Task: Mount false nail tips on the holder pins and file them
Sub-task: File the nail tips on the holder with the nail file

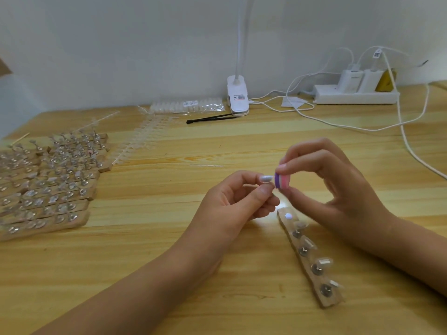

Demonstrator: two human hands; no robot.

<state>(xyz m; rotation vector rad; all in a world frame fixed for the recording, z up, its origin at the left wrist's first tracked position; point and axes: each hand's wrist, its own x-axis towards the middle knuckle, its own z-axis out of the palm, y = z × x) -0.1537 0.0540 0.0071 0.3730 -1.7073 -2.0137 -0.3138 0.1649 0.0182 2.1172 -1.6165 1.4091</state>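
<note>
My right hand (pixel 331 187) pinches a small purple, white and pink file block (pixel 282 181) between thumb and forefinger. My left hand (pixel 235 201) has its fingers curled and pinches something small right at the block's left face; the thing itself is too small to make out. Below both hands a wooden holder strip (pixel 312 264) lies on the table, running toward me, with several metal pins and clear nail tips on them.
Many more wooden strips with pins and tips (pixel 48 187) lie stacked at the left. Strips of loose clear tips (pixel 137 141), a bag of tips (pixel 188 106), black tweezers (pixel 210 118), a clip lamp base (pixel 238 96), a power strip (pixel 355 93) and white cables (pixel 411 146) sit farther back.
</note>
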